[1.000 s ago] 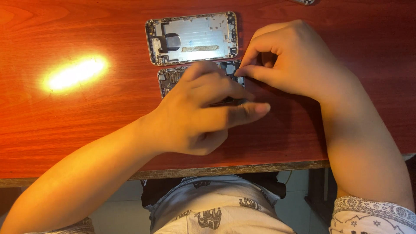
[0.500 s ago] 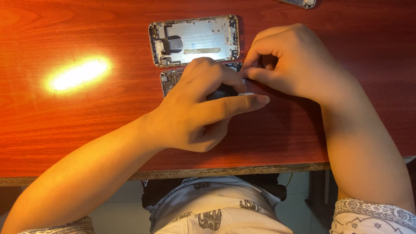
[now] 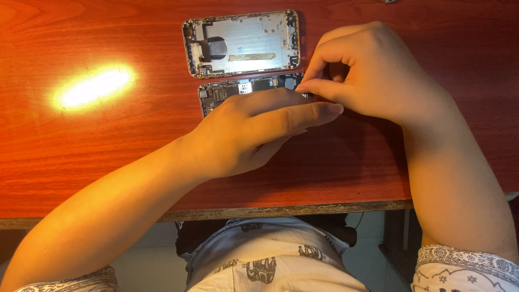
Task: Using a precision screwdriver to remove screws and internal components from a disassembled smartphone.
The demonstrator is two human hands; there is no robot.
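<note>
Surface: reddish wooden table [image 3: 97, 162], with a bright light glare [image 3: 93, 86] left of the work area.
View: head camera, looking straight down; this is the only view.
Shell: phone rear housing [image 3: 243, 43] lies flat and open side up near the far edge, mostly stripped, apart from both hands.
Board: circuit-bearing phone part [image 3: 227, 91] lies just below the shell and parallel to it; its right portion is hidden under the hands.
Left hand [image 3: 254, 130]: rests over the board, fingers extended and together, pressing it flat; nothing visibly gripped.
Right hand [image 3: 378, 70]: fingers curled, thumb and forefinger pinched at the board's right end; any held item is too small to make out.
Progress (judgement): phone is already opened and separated into two parts; work on the board is in hand, and no reassembly is apparent.
Foreground: patterned clothing [image 3: 270, 259] below the table edge.
</note>
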